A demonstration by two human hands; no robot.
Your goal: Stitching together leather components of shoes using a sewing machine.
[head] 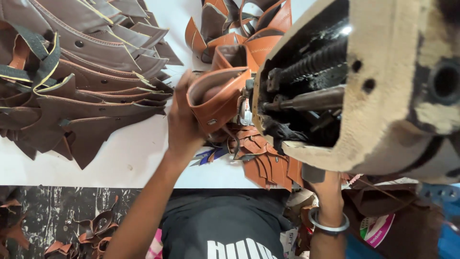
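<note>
Tan leather upper [218, 98] sat at the sewing machine [345, 86], the left hand [184, 120] gripping its near edge; the right hand [328, 189] (bangle on its wrist) was hidden under the machine, its grip impossible to tell. Stitching looked midway. Tan pieces [266, 165] lay below the machine on the white table [124, 163], a brown stack [81, 72] and more tan pieces [244, 24] beyond.

White worktable [120, 163]; dark paint-flecked floor [52, 211] below; bright, even light.
</note>
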